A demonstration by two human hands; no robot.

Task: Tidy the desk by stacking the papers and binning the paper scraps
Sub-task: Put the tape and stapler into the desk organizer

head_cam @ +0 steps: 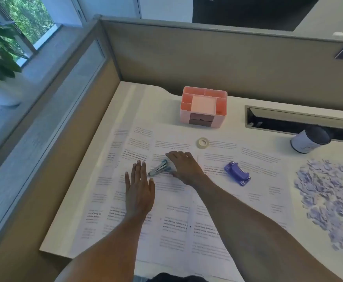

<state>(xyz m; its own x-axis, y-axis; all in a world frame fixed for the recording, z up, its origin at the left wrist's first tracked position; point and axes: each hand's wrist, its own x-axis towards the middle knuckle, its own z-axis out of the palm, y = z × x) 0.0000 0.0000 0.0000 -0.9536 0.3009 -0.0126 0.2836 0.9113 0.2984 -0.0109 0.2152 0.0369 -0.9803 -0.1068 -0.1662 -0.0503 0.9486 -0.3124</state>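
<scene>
Left hand flat on papers lying lengthwise front-to-back, right hand over stapler

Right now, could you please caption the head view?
Left hand flat on white printed papers; right hand beside silver metal stapler.

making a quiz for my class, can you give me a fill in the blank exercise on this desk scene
1. The paper scraps are piled at the ____ end of the desk.
2. The roll of tape lies on the papers in front of the ____ desk organizer.
3. The left hand lies flat on the papers, the right hand reaches over the stapler, and nothing touches the ____ hole punch.

Missing words: right; pink; purple.
</scene>
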